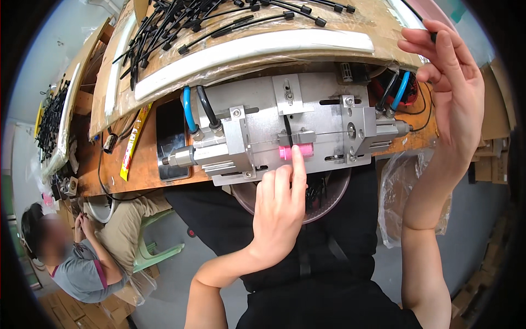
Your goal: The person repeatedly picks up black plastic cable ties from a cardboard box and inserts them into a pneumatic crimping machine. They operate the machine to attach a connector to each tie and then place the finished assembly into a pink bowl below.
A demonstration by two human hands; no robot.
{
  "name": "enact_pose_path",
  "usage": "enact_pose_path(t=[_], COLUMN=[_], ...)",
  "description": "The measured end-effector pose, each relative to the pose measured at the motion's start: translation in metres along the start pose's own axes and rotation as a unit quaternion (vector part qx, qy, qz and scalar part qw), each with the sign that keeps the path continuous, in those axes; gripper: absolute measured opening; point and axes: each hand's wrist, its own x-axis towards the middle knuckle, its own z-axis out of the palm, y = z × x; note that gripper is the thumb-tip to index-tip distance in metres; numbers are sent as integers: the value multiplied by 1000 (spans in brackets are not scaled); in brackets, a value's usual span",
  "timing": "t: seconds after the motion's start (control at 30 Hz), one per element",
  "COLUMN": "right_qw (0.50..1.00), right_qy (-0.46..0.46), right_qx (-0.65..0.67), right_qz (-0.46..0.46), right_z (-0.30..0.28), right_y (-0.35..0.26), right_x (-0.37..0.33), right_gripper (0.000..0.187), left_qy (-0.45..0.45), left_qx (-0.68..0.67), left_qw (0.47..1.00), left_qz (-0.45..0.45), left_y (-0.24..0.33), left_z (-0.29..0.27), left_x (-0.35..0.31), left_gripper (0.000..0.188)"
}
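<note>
My left hand [276, 205] reaches over the front of a metal clamping fixture [323, 118]. Its index finger is stretched out, with the tip at a pink ribbed piece [304, 150] in the middle of the fixture; the other fingers are curled and hold nothing visible. A short black tube [287, 125] stands across the fixture's centre, just beyond that fingertip. Raised at the far right, my right hand [455, 88] pinches a thin black tube [434, 37] between thumb and fingers. Much of that tube is hidden or out of view.
Black tubes with end caps [192, 19] lie heaped on a cardboard-covered shelf [241, 60] beyond the fixture. Blue hoses [188, 109] run to its cylinders. A phone [172, 142] and yellow packet [134, 145] lie left. Below is a bowl [329, 205]. Another person [82, 268] sits left.
</note>
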Motion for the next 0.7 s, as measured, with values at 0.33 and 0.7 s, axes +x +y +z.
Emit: enact_pose_path(t=[0.33, 0.7], right_qw=[989, 945], right_qy=[42, -99], right_qx=[-99, -301], right_qz=[-105, -78], right_z=[20, 110], right_y=[-7, 45], right_x=[-35, -154], right_gripper=[25, 65], left_qy=[-24, 228], left_qx=[-1, 4], left_qw=[999, 969], left_qz=[34, 93], left_y=[-2, -66], left_z=[5, -36], left_x=[7, 154], left_gripper=[69, 27])
